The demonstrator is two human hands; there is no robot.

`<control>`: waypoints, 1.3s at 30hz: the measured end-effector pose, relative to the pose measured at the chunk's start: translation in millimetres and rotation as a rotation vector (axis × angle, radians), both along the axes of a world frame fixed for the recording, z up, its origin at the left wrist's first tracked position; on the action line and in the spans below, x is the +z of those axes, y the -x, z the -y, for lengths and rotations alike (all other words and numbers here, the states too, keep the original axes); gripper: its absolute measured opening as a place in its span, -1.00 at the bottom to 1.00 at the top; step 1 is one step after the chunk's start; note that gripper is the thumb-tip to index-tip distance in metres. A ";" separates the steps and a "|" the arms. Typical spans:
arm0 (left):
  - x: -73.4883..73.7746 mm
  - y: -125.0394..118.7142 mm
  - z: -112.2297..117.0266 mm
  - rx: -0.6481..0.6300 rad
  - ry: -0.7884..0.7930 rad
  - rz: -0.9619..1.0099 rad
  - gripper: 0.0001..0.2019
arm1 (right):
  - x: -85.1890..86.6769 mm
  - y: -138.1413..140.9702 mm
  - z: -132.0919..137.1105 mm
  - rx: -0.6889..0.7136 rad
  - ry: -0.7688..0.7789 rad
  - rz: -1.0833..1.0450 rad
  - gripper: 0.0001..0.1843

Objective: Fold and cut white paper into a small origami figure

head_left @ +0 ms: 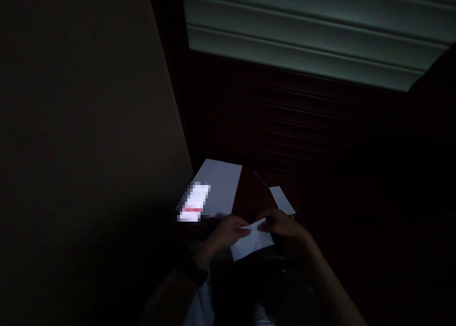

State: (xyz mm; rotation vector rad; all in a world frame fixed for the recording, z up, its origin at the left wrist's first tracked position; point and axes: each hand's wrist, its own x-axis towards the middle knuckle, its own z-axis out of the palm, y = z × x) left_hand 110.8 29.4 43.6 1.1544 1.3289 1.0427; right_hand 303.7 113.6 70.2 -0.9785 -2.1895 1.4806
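Observation:
Between my two hands is a creased piece of white paper (252, 244), held low over the near edge of the dark table. My left hand (230, 230) pinches its upper left part, thumb on top. At the upper right edge, my right hand (281, 222) grips the same paper with its thumb over it. A larger white sheet (223, 183) lies flat beyond my left hand. Just past my right hand rests a small white card or paper piece (282, 200), with something thin and yellow at its lower end.
A lit, pixelated screen (194, 202) lies over the left part of the large sheet. Beside the small card is a thin dark stick-like object (261, 179). A wall (89, 103) stands close on the left, and pale slats (302, 36) are at the back. The scene is very dark.

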 end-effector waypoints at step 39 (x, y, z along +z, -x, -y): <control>-43.8 4.3 -111.3 0.225 0.137 0.178 -0.67 | -72.2 30.2 -65.8 -0.600 0.404 -0.465 -0.49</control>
